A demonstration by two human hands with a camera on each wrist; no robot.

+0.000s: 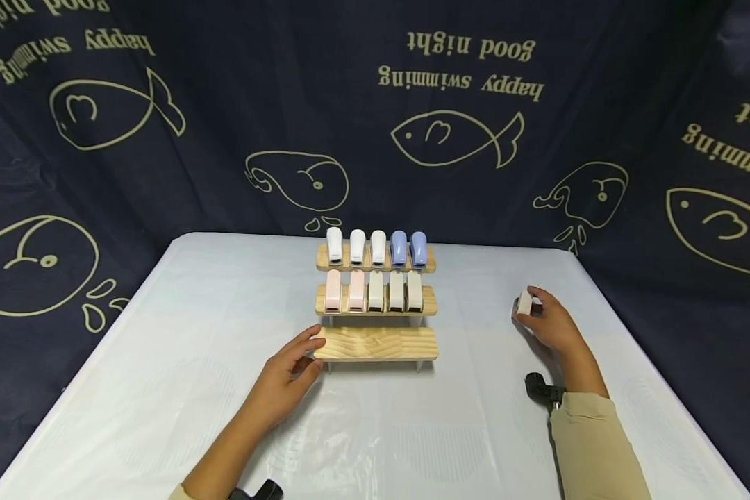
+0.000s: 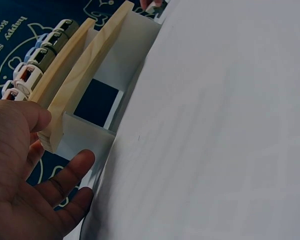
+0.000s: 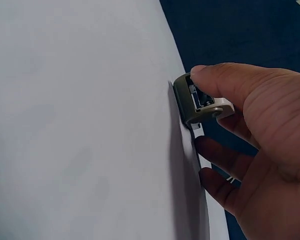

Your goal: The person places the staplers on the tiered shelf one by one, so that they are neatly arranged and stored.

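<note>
A three-tier wooden rack [image 1: 375, 345] stands mid-table. Its top shelf carries three white staplers [image 1: 356, 246] and two blue ones [image 1: 409, 248]. The middle shelf carries two pink staplers [image 1: 345, 290] and three beige ones [image 1: 395, 291]. The bottom shelf is bare. My left hand [image 1: 306, 351] lies open at the bottom shelf's left end. In the left wrist view its thumb [image 2: 25, 117] touches the wood [image 2: 80, 75], with the fingers relaxed below. My right hand [image 1: 531, 312] pinches a small beige stapler [image 1: 525, 303] on the table, right of the rack. The stapler [image 3: 197, 102] stands on the cloth, held between thumb and fingers [image 3: 225, 165].
A white cloth [image 1: 194, 347] covers the table. A dark curtain with fish prints [image 1: 437, 132] encloses the back and both sides. Black wrist mounts [image 1: 540, 389] sit on my forearms. The table's right edge runs just beyond my right hand.
</note>
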